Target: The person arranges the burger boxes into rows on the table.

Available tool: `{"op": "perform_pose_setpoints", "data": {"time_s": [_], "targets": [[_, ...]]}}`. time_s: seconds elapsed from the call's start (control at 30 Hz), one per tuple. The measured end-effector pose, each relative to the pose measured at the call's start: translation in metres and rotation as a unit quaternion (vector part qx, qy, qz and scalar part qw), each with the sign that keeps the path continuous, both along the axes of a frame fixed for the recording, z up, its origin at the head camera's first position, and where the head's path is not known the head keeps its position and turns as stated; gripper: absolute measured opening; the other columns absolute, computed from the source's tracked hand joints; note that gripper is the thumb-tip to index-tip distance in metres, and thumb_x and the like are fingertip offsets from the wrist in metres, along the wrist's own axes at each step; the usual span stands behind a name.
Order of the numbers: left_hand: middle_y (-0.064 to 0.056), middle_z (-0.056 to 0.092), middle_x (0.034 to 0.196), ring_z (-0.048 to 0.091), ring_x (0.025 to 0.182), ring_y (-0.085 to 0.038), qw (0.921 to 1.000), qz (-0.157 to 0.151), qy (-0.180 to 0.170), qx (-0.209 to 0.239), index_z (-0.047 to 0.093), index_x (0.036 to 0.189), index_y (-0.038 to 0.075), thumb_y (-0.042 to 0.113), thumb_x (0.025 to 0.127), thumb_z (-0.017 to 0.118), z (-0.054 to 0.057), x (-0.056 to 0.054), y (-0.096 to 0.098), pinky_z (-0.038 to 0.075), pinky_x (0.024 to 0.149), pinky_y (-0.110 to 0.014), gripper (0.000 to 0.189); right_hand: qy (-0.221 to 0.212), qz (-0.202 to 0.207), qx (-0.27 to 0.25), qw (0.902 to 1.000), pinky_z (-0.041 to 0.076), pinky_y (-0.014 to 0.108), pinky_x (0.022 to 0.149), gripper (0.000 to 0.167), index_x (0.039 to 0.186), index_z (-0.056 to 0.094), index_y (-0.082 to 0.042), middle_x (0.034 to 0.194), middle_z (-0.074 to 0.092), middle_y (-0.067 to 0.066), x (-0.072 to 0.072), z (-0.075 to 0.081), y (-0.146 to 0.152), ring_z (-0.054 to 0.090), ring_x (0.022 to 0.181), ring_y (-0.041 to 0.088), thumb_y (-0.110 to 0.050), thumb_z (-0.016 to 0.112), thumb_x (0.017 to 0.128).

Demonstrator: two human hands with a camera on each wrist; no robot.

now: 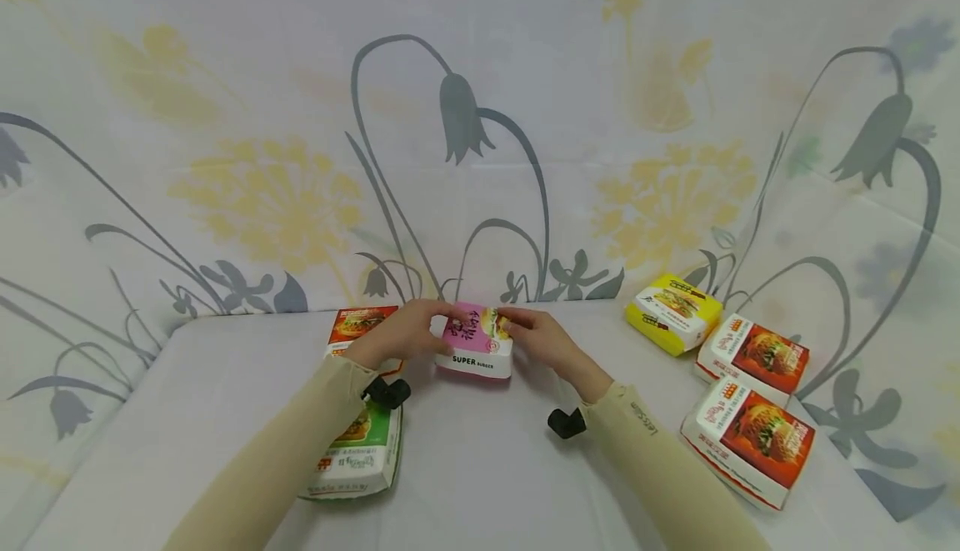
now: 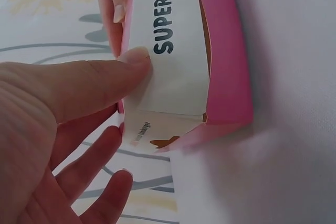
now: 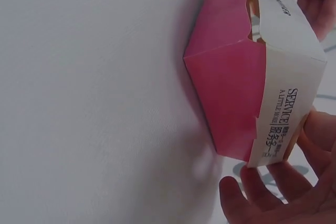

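Mostly printed card & cloth; matt to low sheen

Pink box (image 1: 474, 348): thin folded paperboard, smooth; pink base w/ faint soft sheen, white lid flatter, ink-printed; brown inner face shows at lid gap, edges slightly wavy; green box (image 1: 364, 456), near R red box (image 1: 757, 438), far R red box (image 1: 761, 359) & L red box (image 1: 365, 323): also look like printed card, smooth; yellow box (image 1: 673, 315): smooth, prob. card too, exact finish unclear; tabletop (image 1: 487, 468): pale, matt, approx. smooth; backdrop (image 1: 300, 76): printed cloth, matt, lightly creased; sleeves (image 1: 277, 459): soft beige fabric, matt; black wrist mounts (image 1: 566, 423): look like matt plastic
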State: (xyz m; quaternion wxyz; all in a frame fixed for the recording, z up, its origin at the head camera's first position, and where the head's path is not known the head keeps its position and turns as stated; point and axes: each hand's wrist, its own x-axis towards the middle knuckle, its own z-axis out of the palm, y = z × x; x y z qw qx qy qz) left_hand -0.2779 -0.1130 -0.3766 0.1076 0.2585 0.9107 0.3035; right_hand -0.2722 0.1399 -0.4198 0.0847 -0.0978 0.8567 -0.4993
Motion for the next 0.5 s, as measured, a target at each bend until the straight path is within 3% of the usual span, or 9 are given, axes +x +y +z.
{"op": "perform_pose_setpoints", "data": {"time_s": [0.3,0.5], "targets": [[-0.003,0.062,0.134,0.051,0.128,-0.024,0.9997,0.025,-0.002,-0.006,0.072,0.125,0.019,0.008,0.084,0.079,0.001,0.002,0.000,0.041,0.106,-0.043,0.042,0.037,0.011,0.059,0.9975,0.032,0.054,0.111,0.040,0.135,0.064,-0.013,0.141,0.057,0.010,0.005,0.000,0.009,0.046,0.135,0.033,-0.019,0.066,0.095],[-0.003,0.065,0.130,0.054,0.123,-0.022,0.9996,0.026,0.010,0.007,0.073,0.122,0.018,0.008,0.085,0.078,0.004,0.004,-0.002,0.046,0.100,-0.041,0.039,0.045,0.016,0.067,0.9966,0.034,0.053,0.111,0.044,0.133,0.065,-0.011,0.139,0.059,0.008,0.013,0.005,0.011,0.047,0.134,0.030,-0.021,0.073,0.091]]}}
